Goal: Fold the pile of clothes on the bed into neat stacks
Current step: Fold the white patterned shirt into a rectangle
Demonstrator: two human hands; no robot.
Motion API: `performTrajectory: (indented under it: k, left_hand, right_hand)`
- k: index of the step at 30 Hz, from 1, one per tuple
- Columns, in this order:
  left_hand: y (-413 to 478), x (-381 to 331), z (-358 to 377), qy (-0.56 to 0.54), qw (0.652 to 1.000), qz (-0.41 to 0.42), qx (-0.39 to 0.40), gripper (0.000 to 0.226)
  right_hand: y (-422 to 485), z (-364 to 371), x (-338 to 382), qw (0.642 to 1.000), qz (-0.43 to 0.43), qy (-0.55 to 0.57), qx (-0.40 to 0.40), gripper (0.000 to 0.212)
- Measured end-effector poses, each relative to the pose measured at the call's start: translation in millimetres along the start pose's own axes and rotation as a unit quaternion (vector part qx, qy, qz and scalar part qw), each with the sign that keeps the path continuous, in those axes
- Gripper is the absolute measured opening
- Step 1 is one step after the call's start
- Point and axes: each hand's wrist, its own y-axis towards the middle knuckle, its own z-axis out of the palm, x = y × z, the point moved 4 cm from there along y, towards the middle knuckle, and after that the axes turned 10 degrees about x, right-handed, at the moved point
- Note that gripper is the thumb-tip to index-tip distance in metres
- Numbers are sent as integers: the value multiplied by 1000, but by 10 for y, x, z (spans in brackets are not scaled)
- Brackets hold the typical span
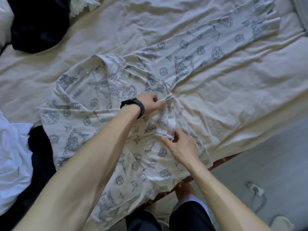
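A cream long-sleeved shirt [93, 124] with a dark blue print lies spread on the bed, buttons up, one sleeve [216, 47] stretched toward the far right. My left hand [150, 104], with a black band on its wrist, pinches a fold of the shirt's side fabric near the armpit. My right hand [180, 145] pinches the same strip of fabric lower down, near the bed's edge.
A dark garment [38, 24] lies at the far left. White cloth [11, 155] and another dark garment [41, 157] sit at the near left. The cream bedsheet [233, 100] is wrinkled. The grey floor [275, 164] with a cable and plug lies to the right.
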Motion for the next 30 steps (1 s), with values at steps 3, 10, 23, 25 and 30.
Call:
performTrajectory:
  k: [3, 10, 23, 25, 30]
  left_hand:
    - [69, -107, -63, 2, 995, -14, 97, 22]
    - [74, -304, -91, -117, 990, 49, 68, 28]
    - [-762, 343, 611, -30, 927, -51, -371, 44]
    - [-1048, 815, 738, -29, 905, -109, -410, 49]
    - [-1258, 1883, 852, -24, 905, -230, -358, 73]
  right_hand:
    - [-35, 45, -80, 992, -10, 122, -25, 34]
    - [-180, 124, -468, 990, 76, 117, -30, 19]
    - [-88, -40, -217, 995, 36, 0, -91, 24]
    - [-142, -23, -45, 988, -39, -33, -146, 29]
    - [98, 479, 814, 938, -263, -193, -122, 40]
